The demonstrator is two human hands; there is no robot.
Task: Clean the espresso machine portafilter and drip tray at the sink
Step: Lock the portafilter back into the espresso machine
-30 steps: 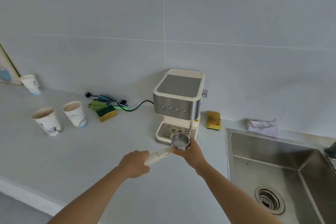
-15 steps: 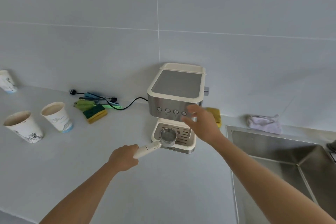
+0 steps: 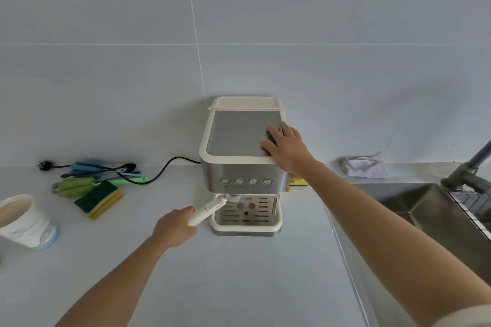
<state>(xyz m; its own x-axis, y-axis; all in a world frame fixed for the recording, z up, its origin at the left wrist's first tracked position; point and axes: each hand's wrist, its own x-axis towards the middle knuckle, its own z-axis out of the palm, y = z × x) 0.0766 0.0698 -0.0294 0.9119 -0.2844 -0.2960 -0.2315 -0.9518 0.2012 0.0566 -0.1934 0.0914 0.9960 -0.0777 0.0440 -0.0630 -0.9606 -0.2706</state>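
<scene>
A cream and steel espresso machine [image 3: 240, 167] stands on the grey counter against the wall. The portafilter [image 3: 210, 210] has a cream handle, and its metal head sits up under the machine's brew head. My left hand [image 3: 174, 228] grips the end of that handle. My right hand [image 3: 285, 147] lies flat, fingers spread, on the right side of the machine's grey top. The cream drip tray [image 3: 248, 223] with its slotted grate sits in the machine's base. The steel sink [image 3: 414, 204] is at the right.
Left of the machine lie a green and yellow sponge [image 3: 99, 199], green and blue utensils [image 3: 106, 170] and the black power cord [image 3: 164, 170]. A paper cup [image 3: 25, 221] stands at far left. A yellow sponge [image 3: 297, 181], a pale cloth [image 3: 365, 166] and the faucet [image 3: 470, 170] are by the sink.
My right hand let go of the portafilter's head and rose onto the machine's top. My left hand carried the portafilter up under the brew head. The view has moved closer.
</scene>
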